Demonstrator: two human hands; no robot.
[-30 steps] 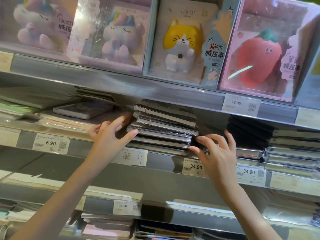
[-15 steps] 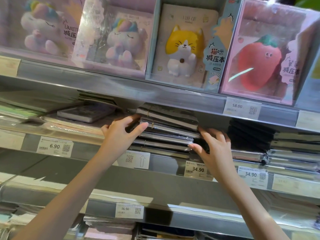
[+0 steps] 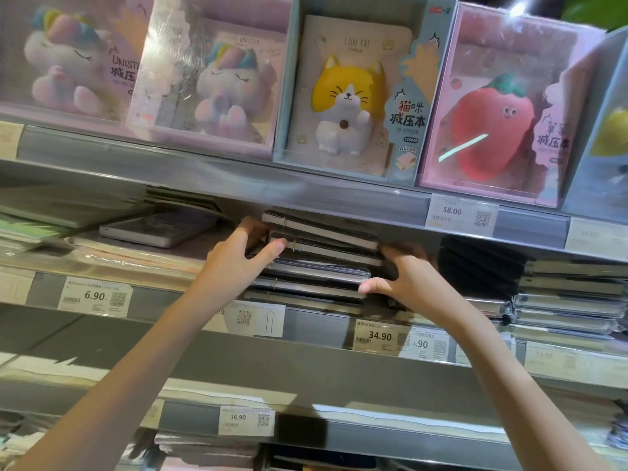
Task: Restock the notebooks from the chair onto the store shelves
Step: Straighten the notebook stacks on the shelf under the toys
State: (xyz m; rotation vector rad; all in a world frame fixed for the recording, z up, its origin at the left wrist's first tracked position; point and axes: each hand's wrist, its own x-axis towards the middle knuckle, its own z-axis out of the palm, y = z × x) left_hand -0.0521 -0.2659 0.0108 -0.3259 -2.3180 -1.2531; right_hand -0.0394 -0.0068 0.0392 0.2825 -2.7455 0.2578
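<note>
A stack of several dark notebooks point(image 3: 323, 263) in clear wrap lies on the middle shelf point(image 3: 306, 321), slightly uneven. My left hand point(image 3: 238, 260) grips the stack's left end, thumb across the front edges and fingers behind. My right hand point(image 3: 404, 280) grips the right end, thumb at the front near the lower books and fingers reaching back along the side. The chair is out of view.
Boxed plush notebooks stand on the top shelf: unicorn point(image 3: 217, 79), cat point(image 3: 346, 96), strawberry point(image 3: 492, 120). Another dark notebook pile point(image 3: 560, 294) sits right of the stack. A flat grey notebook point(image 3: 156, 229) lies left. Price tags point(image 3: 377, 336) line the shelf rail. A lower shelf point(image 3: 373, 433) holds more stock.
Both hands closed in from either side of the stack and now clasp its ends. The view has shifted slightly closer and down-right.
</note>
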